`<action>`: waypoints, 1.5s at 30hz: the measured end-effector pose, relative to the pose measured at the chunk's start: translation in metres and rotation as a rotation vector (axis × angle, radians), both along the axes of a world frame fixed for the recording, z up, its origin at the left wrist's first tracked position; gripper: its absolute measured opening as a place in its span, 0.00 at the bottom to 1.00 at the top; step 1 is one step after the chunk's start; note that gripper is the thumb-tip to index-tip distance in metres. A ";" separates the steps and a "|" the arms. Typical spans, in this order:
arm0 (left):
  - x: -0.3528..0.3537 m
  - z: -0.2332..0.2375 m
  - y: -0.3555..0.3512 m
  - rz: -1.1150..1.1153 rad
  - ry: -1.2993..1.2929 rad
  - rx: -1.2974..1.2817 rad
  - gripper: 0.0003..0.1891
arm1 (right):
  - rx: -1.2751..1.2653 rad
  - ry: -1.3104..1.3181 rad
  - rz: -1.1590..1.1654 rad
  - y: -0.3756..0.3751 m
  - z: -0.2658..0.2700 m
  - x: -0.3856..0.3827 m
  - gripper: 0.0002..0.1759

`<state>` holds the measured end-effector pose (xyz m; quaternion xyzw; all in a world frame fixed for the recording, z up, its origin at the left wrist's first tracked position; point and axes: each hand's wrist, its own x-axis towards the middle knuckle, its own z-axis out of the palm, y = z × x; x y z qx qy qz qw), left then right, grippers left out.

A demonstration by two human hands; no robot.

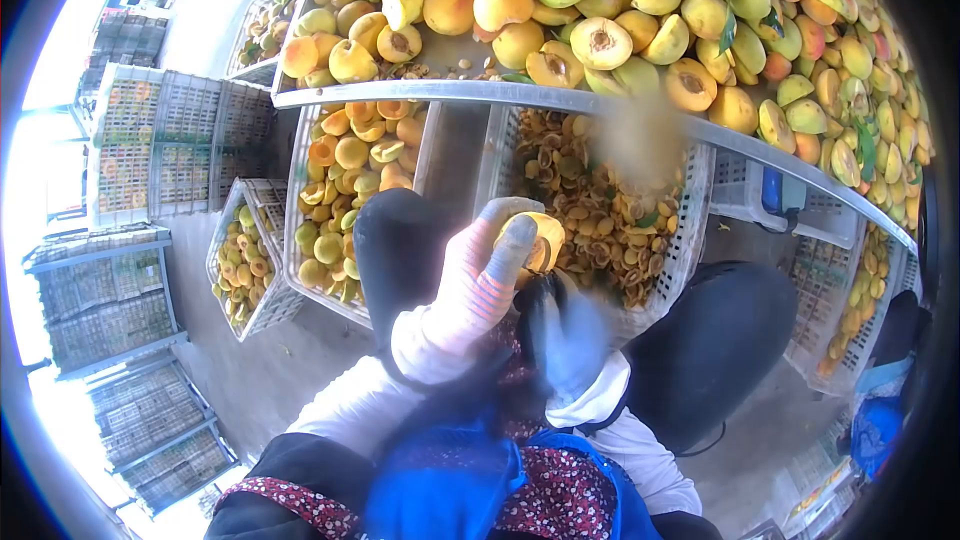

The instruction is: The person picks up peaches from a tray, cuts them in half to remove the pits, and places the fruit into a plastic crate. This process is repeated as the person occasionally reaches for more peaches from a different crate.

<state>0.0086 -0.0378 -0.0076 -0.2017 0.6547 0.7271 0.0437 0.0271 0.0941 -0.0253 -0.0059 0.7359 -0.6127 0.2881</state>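
My left hand (478, 265), in a pale striped glove with grey fingertips, is closed round a cut yellow peach half (543, 243), its cut face turned to the right. Just below and right of the fruit is my right hand (575, 340), in a blue-grey glove and smeared by motion. It seems closed round something dark near the peach; its kind is too blurred to tell. Both hands are above my lap, in front of a white crate (690, 225) of peach scraps and pits (600, 190). A blurred pale yellow thing (645, 140) hangs in the air over that crate.
A metal-edged table (420, 92) heaped with peach halves (600, 42) spans the top. Left of the scrap crate stands a crate (293, 230) of peaches; another tilted crate (262, 312) sits beyond. Stacked crates (155, 140) line the left. At far right, a person's blue clothing (875, 430) shows.
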 end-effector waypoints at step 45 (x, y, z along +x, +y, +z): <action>-0.188 0.015 -0.175 -0.478 -0.356 -1.564 0.22 | -0.899 -1.062 -0.362 0.001 -0.033 -0.002 0.23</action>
